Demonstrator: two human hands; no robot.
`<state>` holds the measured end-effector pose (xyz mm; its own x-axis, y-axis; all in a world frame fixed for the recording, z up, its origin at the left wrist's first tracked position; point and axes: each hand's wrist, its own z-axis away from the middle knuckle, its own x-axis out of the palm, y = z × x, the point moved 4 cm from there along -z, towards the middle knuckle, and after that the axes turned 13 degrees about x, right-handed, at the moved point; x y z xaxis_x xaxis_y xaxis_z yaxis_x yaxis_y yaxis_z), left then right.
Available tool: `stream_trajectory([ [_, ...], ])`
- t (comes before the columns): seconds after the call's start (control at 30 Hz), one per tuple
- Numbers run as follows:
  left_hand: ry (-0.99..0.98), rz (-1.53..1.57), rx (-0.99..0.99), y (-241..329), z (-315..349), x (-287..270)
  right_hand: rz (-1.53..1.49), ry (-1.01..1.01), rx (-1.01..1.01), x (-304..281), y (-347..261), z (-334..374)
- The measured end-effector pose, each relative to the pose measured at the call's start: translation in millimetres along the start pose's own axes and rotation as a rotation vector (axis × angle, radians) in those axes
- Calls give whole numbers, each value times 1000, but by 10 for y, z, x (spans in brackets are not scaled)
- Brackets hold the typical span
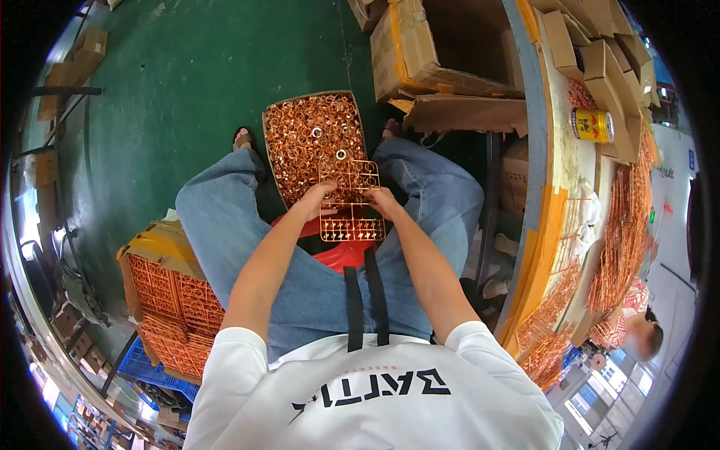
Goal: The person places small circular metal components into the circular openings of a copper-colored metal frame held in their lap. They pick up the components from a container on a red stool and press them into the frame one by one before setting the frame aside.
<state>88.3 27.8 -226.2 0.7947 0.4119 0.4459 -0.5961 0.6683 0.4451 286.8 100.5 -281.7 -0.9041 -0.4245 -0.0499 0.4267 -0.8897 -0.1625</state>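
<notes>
Between my knees, both hands hold a copper-coloured frame of thin rods with rows of small parts. My left hand is closed at its left edge, and my right hand grips the right edge. The frame's far part overlaps the near end of an open cardboard box filled with shiny copper-coloured rings. A couple of the rings look paler. Fingertips are partly hidden by the frame, and small details blur into the rings behind.
A carton stacked with similar orange frames stands at my left, above a blue crate. Along my right runs a bench bearing heaped frames, cartons and a yellow can. A large open box stands ahead. Another person is at far right.
</notes>
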Motion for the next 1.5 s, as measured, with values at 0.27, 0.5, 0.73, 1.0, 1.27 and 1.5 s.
stream_trajectory([
  [0.27,-164,211,208,639,483,160,-257,-422,-246,298,-677,1125],
  [0.5,-207,137,483,1219,933,338,-246,-588,-344,297,-1126,1610],
  [0.73,42,-101,553,1213,1221,423,-154,-498,-416,320,-1030,1974],
  [1.0,250,-278,523,782,897,138,-5,-124,-564,505,-698,1575],
  [1.27,234,-244,424,824,965,217,-194,-255,-420,493,-617,1463],
  [1.5,207,-302,463,770,929,139,-132,-336,-358,534,-627,1461],
])
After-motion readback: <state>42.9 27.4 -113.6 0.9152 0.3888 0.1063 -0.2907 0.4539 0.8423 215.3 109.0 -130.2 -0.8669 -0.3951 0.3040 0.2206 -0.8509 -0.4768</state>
